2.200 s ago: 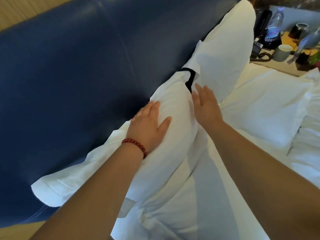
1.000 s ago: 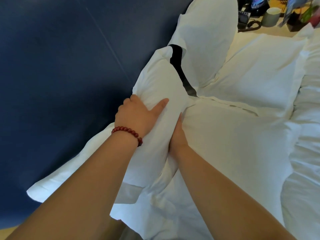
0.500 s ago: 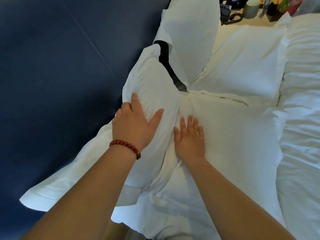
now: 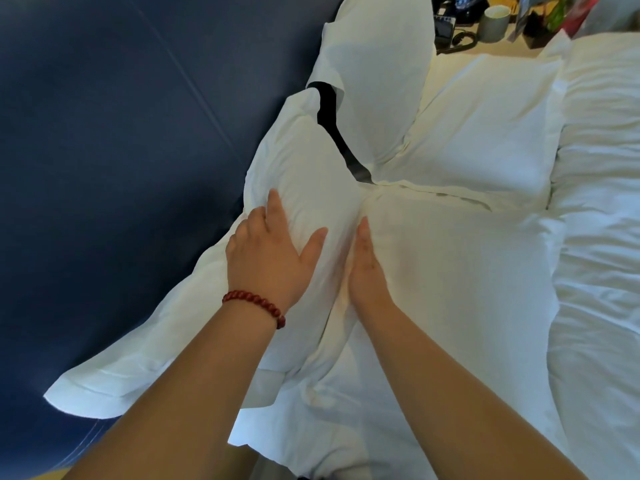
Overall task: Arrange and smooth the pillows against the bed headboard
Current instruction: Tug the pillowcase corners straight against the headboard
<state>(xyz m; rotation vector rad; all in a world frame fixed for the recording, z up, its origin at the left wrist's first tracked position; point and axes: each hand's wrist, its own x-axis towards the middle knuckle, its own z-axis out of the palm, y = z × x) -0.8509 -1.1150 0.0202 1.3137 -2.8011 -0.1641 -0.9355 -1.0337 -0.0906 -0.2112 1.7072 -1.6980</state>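
Note:
A white pillow [image 4: 304, 174] stands on edge against the dark blue headboard [image 4: 121, 150]. My left hand [image 4: 270, 258], with a red bead bracelet at the wrist, lies spread on its top, fingers over the ridge. My right hand [image 4: 363, 268] is turned edge-on, its straight fingers pushed into the crease between this pillow and a flat pillow [image 4: 450, 271] lying in front. A second upright pillow [image 4: 381, 77] leans on the headboard further along, with another flat pillow [image 4: 485, 133] before it.
A rumpled white duvet [image 4: 602, 237] covers the bed to the right. A bedside table at the top right holds a mug [image 4: 493, 22], a telephone [image 4: 446, 26] and other small items. A dark gap shows between the two upright pillows.
My right hand has turned from lying flat on the front pillow to edge-on in the crease between the pillows. My left hand stays spread on the upright pillow.

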